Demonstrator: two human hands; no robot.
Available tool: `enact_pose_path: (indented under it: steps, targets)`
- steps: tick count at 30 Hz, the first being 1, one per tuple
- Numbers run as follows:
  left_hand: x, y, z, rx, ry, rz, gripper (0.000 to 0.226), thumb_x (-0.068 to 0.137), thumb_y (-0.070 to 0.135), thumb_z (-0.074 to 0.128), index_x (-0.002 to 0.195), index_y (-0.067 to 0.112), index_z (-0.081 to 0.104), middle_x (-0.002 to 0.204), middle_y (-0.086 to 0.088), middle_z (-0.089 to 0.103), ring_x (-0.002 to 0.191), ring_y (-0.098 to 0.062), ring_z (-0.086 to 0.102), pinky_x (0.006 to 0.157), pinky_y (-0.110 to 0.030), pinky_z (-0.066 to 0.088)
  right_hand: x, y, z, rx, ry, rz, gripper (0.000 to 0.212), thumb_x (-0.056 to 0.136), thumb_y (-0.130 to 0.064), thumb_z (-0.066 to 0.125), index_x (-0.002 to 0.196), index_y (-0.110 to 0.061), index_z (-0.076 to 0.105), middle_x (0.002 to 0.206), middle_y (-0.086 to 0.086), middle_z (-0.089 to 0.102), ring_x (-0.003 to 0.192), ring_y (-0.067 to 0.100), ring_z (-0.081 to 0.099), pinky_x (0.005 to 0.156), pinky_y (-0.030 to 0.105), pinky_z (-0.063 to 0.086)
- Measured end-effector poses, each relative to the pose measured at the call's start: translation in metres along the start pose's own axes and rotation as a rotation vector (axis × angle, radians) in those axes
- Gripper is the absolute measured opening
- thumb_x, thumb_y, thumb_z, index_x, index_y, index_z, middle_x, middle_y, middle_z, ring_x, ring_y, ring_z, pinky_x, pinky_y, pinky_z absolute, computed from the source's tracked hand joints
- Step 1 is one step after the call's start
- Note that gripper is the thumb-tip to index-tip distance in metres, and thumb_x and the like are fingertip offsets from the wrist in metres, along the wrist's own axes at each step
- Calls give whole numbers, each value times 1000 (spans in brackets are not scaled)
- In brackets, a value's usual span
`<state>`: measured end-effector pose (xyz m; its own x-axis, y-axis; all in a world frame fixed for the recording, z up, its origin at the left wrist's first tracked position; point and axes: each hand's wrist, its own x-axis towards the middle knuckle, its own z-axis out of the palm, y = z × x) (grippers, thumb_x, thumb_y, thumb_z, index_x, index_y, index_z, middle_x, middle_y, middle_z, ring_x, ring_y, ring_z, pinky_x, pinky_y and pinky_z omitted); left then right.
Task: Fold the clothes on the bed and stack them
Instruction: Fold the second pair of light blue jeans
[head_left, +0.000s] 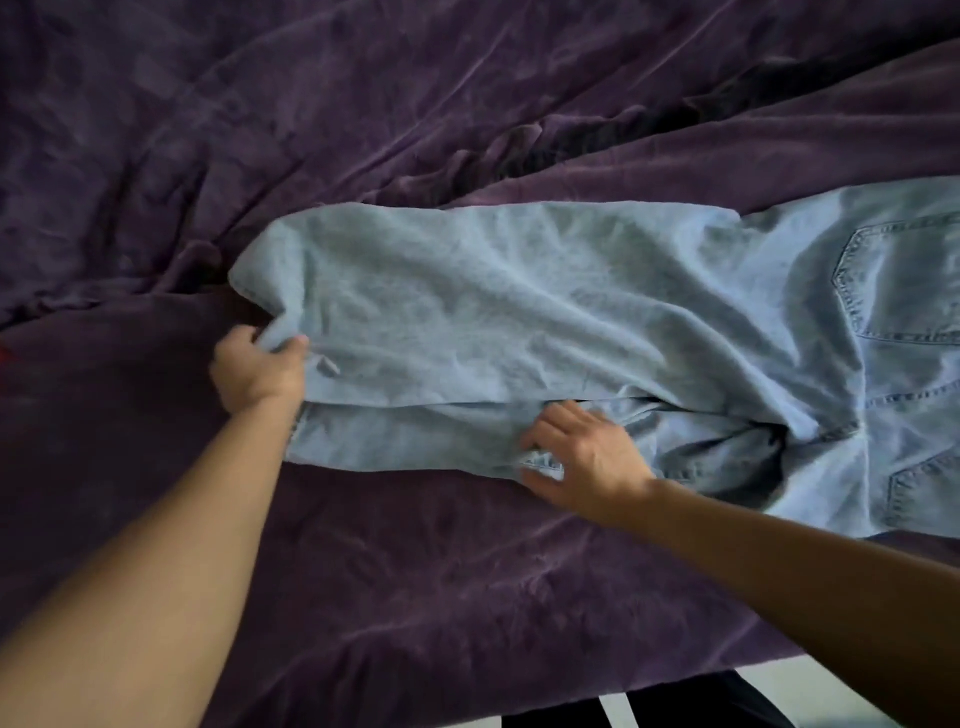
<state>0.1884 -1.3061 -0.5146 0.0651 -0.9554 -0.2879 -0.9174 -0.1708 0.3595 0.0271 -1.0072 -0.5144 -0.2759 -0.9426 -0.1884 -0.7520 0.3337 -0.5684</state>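
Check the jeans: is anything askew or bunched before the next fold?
Yes. The jeans are not folded squarely: the upper leg lies offset, so the lower leg sticks out toward the person, and cloth bunches at the crotch. The left hand grips the upper leg's end; the right hand pinches the lower leg.

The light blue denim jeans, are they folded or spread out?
Mostly spread: the light blue denim jeans lie stretched out on the purple bedspread, both back pockets showing, one leg overlapping the other.
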Motion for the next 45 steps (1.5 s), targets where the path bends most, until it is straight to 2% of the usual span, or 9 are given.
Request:
enact_pose_path:
  steps: [3,6,12,17,26,30,34,39,45]
  targets:
    - [31,6,-17,52,311,79,39,77,31,62,113,18,55,124,-11,57,118,-33,50,94,-47,42,-14,-2,19,-150,-276,120,75,71,-47,73,136,-21,48,134,3,50,123,26,47,96,41,44]
    - [9,-4,-34,143,398,219,40,74,37,57,110,20,51,123,-13,51,118,-35,45,91,-48,37,-15,-2,27,-208,-279,224,63,83,-38,60,141,-22,41,142,-1,44,129,23,39,103,37,31]
    - [-113,-63,-1,714,-357,1036,66,62,20,75,126,15,59,131,-14,52,124,-36,46,96,-51,38,-21,-10,0,69,25,256,22,85,-26,50,95,-14,66,92,2,68,89,27,62,78,35,42]
    - [-114,-52,-9,515,-310,726,12,75,2,63,84,9,68,82,-16,66,84,-39,62,69,-43,45,-68,-5,-11,12,40,163,36,88,-39,56,119,-21,61,110,-5,64,102,18,56,87,36,45]
    - [-98,-25,-87,963,-1063,268,30,79,-5,55,91,20,67,98,-5,63,80,-18,59,65,-23,46,-152,51,-27,-393,-320,353,63,78,-39,65,136,-21,49,140,-1,49,134,21,39,104,39,30]
    - [-97,-23,-59,946,-612,359,24,85,10,57,107,17,62,113,-11,61,101,-30,58,86,-37,49,-129,65,-43,-298,-75,380,16,89,-27,56,91,-16,68,97,6,69,98,29,62,85,38,39]
    - [-127,-13,-31,685,-74,828,31,82,11,60,113,11,60,113,-18,53,108,-39,46,88,-51,38,-109,70,-67,-279,308,470,25,87,-18,59,110,-11,66,103,14,64,100,38,56,83,47,39]
    - [-239,-4,13,506,-366,1174,10,84,12,58,91,11,66,94,-12,63,96,-33,57,83,-43,39,-170,77,-64,-274,90,644,33,85,-23,60,117,-16,62,120,10,58,113,33,49,89,42,36]
    - [-320,-18,93,721,-499,1280,45,89,33,58,132,22,47,142,-6,41,134,-26,31,107,-43,27,-252,136,-68,-365,-83,858,58,81,-25,67,135,-20,48,144,6,42,133,28,34,101,44,34]
